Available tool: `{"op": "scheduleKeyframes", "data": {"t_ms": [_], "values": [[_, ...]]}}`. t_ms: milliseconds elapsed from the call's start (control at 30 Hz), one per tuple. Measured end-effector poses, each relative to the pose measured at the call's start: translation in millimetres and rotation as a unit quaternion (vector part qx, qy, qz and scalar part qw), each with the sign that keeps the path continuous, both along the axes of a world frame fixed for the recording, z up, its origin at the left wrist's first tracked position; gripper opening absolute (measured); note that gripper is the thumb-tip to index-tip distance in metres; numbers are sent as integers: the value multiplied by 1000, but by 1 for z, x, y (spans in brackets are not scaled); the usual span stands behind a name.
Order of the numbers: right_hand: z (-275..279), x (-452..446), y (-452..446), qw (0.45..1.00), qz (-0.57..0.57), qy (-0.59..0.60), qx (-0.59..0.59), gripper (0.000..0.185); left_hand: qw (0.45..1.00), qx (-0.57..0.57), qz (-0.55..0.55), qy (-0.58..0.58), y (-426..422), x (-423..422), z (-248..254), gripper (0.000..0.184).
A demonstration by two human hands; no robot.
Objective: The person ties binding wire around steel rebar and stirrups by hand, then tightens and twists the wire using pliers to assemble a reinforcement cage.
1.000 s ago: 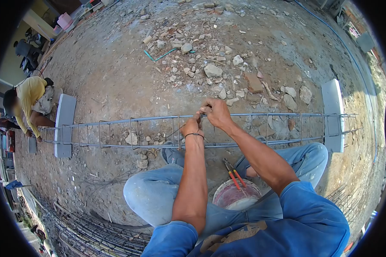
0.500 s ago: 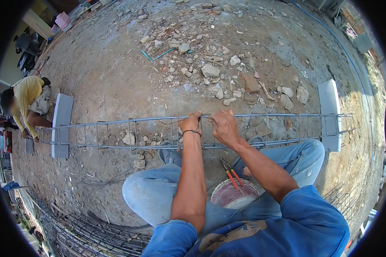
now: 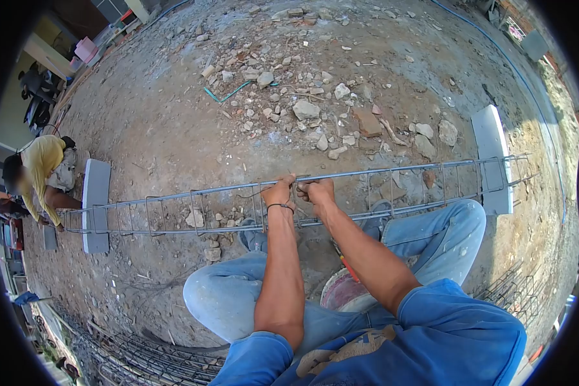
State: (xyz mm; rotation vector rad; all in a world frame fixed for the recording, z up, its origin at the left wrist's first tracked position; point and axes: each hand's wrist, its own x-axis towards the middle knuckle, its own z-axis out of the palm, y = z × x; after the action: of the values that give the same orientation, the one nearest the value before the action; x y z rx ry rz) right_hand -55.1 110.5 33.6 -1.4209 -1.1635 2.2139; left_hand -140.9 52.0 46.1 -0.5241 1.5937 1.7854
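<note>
Firstly comes a stained bucket between jeaned knees, then right hand and left hand, fingers curled, any pinch indiscernible, at the far side of a rebar cage laid across two pale blocks, rubble beyond.

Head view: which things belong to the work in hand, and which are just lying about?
In use: bar frame, with left hand and right hand at it; left slab and right slab under it; probably the red-handled tool.
Lying about, apparently: stones; brownish block; green strip.

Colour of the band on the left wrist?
The wristband is black or very dark; it shows in the head view.
</note>
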Motion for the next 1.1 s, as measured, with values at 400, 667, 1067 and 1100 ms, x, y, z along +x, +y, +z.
{"op": "scheduleKeyframes", "data": {"t_ms": [400,667,1067,1100], "values": [[-2,-6,-12,944,-275,140,-118,48,999,34,8,-19,0,-8,-32,12],[3,6,2,936,-171,274,-139,52,993,82,14,-88,-4,-5,-5,9],[68,16,43,741,232,-132,616,10,992,79,52,-86,2,-5,-18,10],[64,7,56,738,232,-128,621,10,993,67,54,-79,2,-5,-20,10]]}}
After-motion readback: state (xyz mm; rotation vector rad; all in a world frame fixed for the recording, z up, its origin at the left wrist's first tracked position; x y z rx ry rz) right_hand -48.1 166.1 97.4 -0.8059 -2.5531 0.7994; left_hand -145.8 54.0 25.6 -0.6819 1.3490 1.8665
